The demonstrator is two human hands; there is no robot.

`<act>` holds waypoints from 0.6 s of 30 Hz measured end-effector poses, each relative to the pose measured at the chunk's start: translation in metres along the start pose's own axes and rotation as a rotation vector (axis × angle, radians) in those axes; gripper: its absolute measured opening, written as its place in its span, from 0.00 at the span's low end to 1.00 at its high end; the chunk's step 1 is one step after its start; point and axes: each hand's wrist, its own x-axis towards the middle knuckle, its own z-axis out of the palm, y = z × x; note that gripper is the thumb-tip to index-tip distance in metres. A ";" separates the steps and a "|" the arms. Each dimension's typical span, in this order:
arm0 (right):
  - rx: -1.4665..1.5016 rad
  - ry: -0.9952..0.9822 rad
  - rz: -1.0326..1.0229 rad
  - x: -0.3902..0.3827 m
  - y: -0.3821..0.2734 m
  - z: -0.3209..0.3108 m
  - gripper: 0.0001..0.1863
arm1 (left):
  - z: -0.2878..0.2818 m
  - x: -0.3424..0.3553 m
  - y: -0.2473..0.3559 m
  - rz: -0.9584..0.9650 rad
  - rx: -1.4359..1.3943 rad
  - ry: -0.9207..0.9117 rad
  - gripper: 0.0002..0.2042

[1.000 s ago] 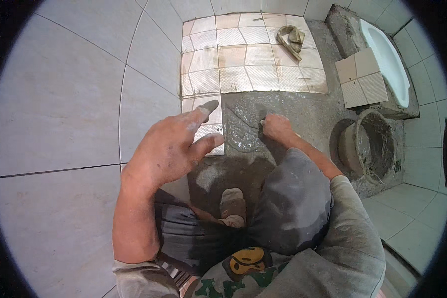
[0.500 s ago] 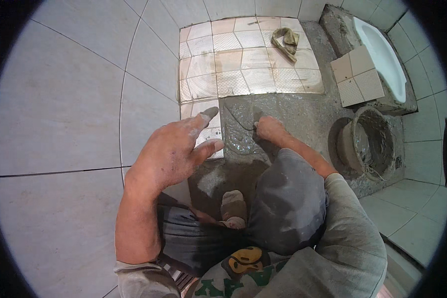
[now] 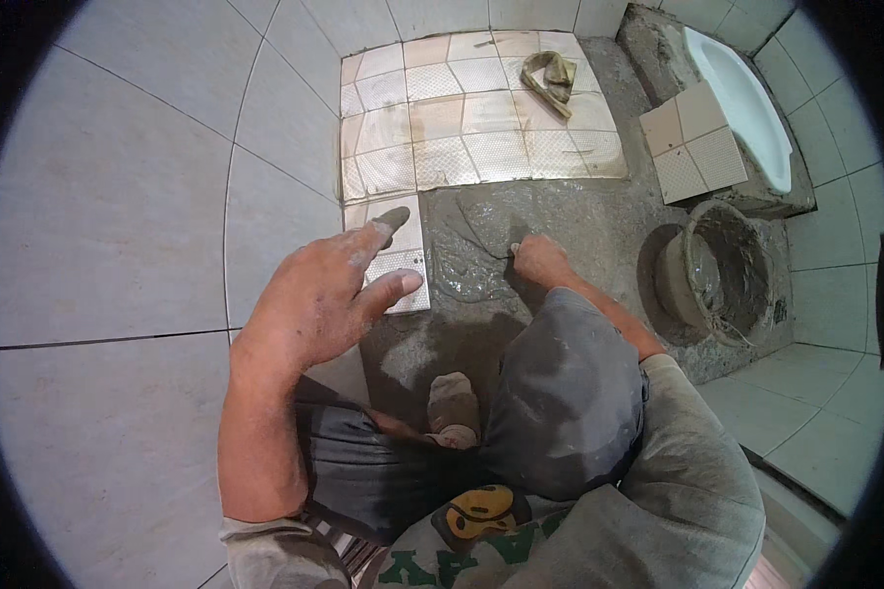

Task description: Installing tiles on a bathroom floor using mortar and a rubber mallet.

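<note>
My left hand (image 3: 324, 299) is open, fingers stretched out above a patterned beige floor tile (image 3: 410, 263) beside the wall. Grey mortar coats one of its fingertips; whether it touches the tile cannot be seen. To the right, my right hand (image 3: 540, 261) is closed low over the floor. It grips what looks like a trowel (image 3: 496, 218), its blade so smeared that it blends into the wet mortar (image 3: 462, 270). The handle is hidden in my fist. That mortar lies spread against the tile's right edge and below the laid tiles (image 3: 476, 118).
A crumpled cloth (image 3: 550, 83) lies on the laid tiles. At the right stands a mortar-crusted bucket (image 3: 678, 280). Behind it, a loose tile (image 3: 692, 142) leans by a white ceramic basin (image 3: 742, 108). Tiled wall (image 3: 118, 216) rises at the left. My socked foot (image 3: 452, 402) is below.
My right hand has shifted slightly right relative to the tile, and the mortar beside the tile looks more spread. My left hand stays over the tile. The whole view has shifted a little.
</note>
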 end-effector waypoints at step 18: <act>0.041 0.065 0.187 -0.014 0.032 -0.008 0.20 | -0.001 -0.001 0.003 0.002 -0.001 -0.021 0.26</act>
